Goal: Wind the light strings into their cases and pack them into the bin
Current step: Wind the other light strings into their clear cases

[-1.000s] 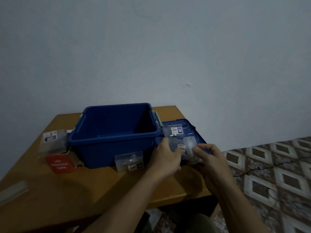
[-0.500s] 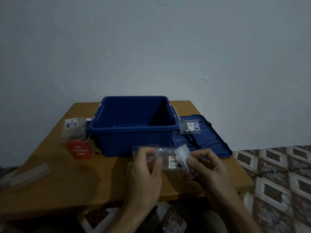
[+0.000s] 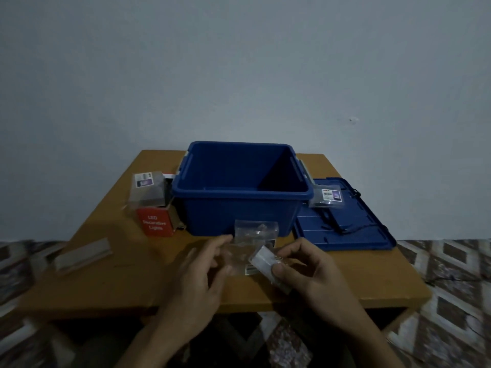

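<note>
The left hand (image 3: 202, 266) and the right hand (image 3: 308, 272) each pinch one end of a clear case (image 3: 249, 261) above the tabletop (image 3: 119, 282). The blue bin (image 3: 239, 208) stands at 12 o'clock from it.

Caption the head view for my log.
The left hand and right hand hold a clear case before the blue bin.

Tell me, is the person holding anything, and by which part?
The left hand grips a clear flat case by its left edge; the right hand pinches a small clear box at its near end.
</note>
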Action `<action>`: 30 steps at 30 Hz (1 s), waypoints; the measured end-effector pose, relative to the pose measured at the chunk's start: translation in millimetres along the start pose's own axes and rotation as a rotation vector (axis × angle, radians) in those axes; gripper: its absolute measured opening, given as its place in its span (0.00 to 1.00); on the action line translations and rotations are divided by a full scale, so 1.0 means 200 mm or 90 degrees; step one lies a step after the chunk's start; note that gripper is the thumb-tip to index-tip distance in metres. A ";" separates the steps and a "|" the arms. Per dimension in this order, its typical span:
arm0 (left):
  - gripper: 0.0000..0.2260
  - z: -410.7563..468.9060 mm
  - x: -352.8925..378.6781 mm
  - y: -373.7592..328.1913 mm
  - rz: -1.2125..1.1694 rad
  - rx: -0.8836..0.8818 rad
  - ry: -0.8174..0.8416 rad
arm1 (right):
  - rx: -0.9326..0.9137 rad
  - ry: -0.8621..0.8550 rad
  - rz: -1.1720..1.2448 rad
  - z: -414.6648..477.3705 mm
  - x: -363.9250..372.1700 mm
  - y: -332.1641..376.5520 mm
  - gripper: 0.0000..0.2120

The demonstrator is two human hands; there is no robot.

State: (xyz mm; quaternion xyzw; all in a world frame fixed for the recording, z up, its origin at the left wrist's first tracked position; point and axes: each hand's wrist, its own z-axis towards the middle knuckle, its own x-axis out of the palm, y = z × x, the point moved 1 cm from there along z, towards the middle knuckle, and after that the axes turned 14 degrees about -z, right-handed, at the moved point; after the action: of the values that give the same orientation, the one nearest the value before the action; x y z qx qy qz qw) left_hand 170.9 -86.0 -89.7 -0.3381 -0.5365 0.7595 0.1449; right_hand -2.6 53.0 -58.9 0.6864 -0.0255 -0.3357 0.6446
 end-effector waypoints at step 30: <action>0.16 0.05 -0.04 0.07 -0.160 0.045 0.057 | -0.198 -0.132 -0.251 0.12 0.10 0.06 0.09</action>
State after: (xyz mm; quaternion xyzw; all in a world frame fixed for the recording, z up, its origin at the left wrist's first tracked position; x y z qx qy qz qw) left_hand 172.8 -103.2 -97.9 -0.2967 -0.5404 0.7379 0.2746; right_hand 6.2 19.9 -55.6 0.5328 0.0949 -0.5230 0.6585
